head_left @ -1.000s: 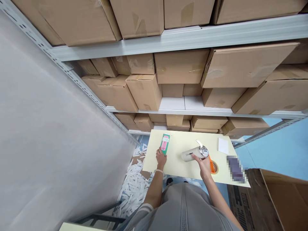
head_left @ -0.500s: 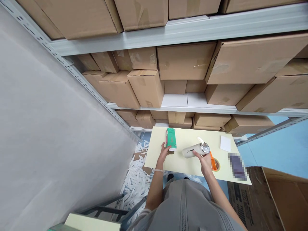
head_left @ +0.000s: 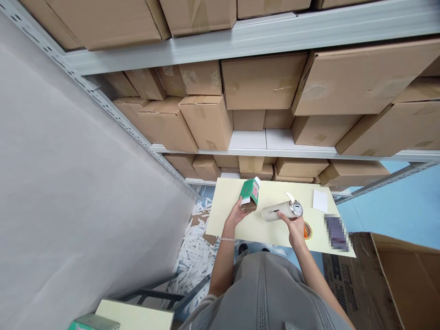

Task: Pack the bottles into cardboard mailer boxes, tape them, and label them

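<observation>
My left hand (head_left: 237, 213) is closed on a small green carton (head_left: 248, 191), tilted above the pale yellow table (head_left: 220, 224). The carton's near end stands open and shows a brown inside, with white flaps at its ends. My right hand (head_left: 294, 228) grips a white bottle (head_left: 277, 211) with a silver lid and a white loop strap, held on its side with its base toward the carton. Partly hidden behind my right hand lies an orange tape dispenser with a tape roll (head_left: 307, 230).
On the table's right lie a white card (head_left: 320, 200) and a blurred dark item (head_left: 337, 233). A large open cardboard box (head_left: 357, 275) stands at right. Shelves of brown boxes (head_left: 264, 85) rise in front. Paper strips (head_left: 192, 256) cover the floor at left, near another green box (head_left: 94, 322).
The green carton has been lifted and turned, so its open end now faces me. My left hand has shifted its hold on it. The bottle has moved slightly right and covers more of the tape dispenser.
</observation>
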The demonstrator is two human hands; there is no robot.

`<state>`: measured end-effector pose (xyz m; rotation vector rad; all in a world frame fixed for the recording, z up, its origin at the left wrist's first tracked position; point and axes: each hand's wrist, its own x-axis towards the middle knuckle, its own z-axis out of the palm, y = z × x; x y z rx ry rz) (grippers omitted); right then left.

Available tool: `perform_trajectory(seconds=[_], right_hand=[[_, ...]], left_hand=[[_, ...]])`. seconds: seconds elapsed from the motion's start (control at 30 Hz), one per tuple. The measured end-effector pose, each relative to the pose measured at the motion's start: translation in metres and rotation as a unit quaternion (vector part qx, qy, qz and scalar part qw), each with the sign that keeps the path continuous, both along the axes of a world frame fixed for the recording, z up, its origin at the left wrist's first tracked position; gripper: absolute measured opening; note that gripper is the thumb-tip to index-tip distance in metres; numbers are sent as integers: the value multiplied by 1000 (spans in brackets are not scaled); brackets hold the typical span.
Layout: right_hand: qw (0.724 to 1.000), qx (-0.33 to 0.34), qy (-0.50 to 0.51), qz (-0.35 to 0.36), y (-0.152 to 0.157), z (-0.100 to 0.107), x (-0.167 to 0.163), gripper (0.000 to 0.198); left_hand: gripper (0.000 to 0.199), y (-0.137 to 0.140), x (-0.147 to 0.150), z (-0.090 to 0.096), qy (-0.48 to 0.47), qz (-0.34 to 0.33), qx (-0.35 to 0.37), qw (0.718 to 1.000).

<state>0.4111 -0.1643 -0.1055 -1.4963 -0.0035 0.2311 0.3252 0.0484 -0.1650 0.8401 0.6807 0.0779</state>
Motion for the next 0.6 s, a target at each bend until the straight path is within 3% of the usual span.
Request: perform_trajectory(seconds=[0.17, 0.3, 0.4, 0.6], right_hand=[[1000, 14, -13, -17, -5, 5, 7, 68], [998, 27, -23, -52, -13, 14, 16, 69], [995, 49, -41, -72, -19, 28, 21, 69], [987, 89, -93, -94, -26, 61, 27, 60]], left_hand=[[71, -2, -5, 2, 9, -55, 86, 995], [92, -6, -9, -8, 17, -85, 173, 981], [100, -12, -9, -17, 0, -95, 232, 968], [94, -25, -2, -31, -44, -93, 345, 933]])
